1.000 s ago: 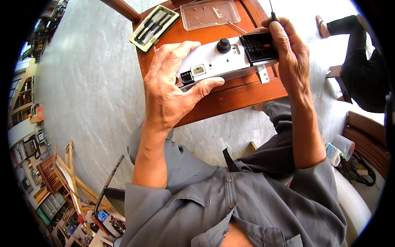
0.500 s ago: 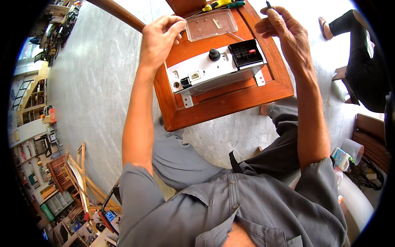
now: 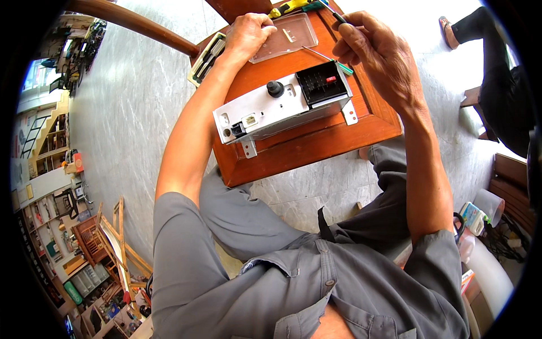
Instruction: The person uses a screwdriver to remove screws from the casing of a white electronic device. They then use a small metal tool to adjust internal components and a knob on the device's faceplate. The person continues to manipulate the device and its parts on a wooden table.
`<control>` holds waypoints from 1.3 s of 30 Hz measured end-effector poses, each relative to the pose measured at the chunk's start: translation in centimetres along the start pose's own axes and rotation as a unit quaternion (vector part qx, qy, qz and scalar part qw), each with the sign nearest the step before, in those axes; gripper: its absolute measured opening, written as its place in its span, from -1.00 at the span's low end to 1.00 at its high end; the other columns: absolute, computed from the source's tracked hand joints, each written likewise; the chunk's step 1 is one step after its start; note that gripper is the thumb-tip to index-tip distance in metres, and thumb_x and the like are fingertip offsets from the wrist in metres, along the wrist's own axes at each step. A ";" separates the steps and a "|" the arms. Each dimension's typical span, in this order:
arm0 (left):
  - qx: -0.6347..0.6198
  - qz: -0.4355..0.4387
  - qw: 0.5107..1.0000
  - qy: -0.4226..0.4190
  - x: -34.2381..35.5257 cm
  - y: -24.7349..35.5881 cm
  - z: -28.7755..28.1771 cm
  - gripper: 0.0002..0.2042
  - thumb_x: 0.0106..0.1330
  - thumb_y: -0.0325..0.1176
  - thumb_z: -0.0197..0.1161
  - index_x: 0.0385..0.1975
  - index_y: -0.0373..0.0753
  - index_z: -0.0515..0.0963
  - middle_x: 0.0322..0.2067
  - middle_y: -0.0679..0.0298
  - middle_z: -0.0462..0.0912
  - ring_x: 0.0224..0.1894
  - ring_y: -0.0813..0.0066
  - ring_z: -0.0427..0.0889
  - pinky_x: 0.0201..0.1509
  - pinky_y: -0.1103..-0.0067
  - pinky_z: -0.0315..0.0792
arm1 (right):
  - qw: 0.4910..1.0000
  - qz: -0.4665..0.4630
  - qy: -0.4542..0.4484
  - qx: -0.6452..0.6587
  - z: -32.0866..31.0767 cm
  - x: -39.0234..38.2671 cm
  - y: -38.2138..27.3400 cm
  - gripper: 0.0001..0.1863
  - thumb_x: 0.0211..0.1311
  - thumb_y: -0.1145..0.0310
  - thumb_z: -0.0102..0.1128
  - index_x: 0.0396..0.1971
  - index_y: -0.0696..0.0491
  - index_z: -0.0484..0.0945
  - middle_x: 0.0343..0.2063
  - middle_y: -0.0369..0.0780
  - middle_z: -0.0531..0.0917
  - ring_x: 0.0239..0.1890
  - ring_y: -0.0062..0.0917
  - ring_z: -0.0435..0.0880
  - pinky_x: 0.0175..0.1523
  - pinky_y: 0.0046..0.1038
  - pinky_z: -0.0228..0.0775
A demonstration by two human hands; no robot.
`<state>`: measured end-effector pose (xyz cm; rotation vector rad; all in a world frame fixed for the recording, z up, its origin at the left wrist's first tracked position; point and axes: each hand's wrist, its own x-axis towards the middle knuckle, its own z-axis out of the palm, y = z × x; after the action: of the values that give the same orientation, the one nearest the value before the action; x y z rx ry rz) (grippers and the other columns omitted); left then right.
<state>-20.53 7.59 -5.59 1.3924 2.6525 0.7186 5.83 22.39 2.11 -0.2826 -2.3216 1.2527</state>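
I'm pinching a thin dark tool (image 3: 337,16) in my right hand (image 3: 379,53), fingers clenched round it above the grey metal box (image 3: 282,107) lying on the wooden table (image 3: 316,141). My left hand (image 3: 247,35) is pressing down curled on the clear plastic tray (image 3: 288,37), its contents too small to make out. A small flat case (image 3: 206,56) is lying beside it, partly hidden by my wrist

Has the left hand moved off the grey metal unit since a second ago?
Yes. The left hand has left the grey metal unit and gone to the far side of the wooden table, now resting on the clear plastic tray.
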 end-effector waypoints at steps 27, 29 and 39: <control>-0.359 -0.022 0.931 0.062 -6.5 10.3 -15.1 -0.83 0.47 -0.40 0.27 -0.13 -0.40 0.61 -0.24 0.11 0.74 -0.40 0.60 0.66 -0.29 0.62 0.58 | 0.989 -0.095 0.038 0.105 1.2 1.2 1.1 -0.70 0.41 0.27 0.35 0.05 0.04 0.72 -0.17 -0.21 0.79 -0.16 -0.59 0.71 0.02 -0.53 0.64; -0.375 -0.012 0.921 0.106 -9.5 12.0 -15.8 -0.87 0.47 -0.44 0.24 -0.16 -0.40 0.59 -0.30 0.17 0.71 -0.42 0.61 0.63 -0.30 0.62 0.58 | 0.992 -0.062 0.048 0.103 0.3 0.9 -0.6 -0.72 0.41 0.27 0.35 0.01 0.08 0.72 -0.29 -0.27 0.77 -0.19 -0.66 0.66 0.03 -0.49 0.61; -0.605 -0.031 0.786 0.121 -18.3 18.5 -10.3 -0.93 0.45 -0.48 0.30 -0.16 -0.30 0.59 -0.30 0.24 0.71 -0.36 0.55 0.73 -0.19 0.58 0.69 | 0.986 -0.035 0.154 0.060 -2.4 -0.7 -2.7 -0.83 0.41 0.43 0.16 -0.07 0.13 0.58 -0.46 -0.06 0.68 -0.49 -0.33 0.68 -0.32 -0.29 0.51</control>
<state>1.64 -1.77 8.58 0.7861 1.5458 2.1187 7.78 22.31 5.25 -0.3256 -1.9705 1.2154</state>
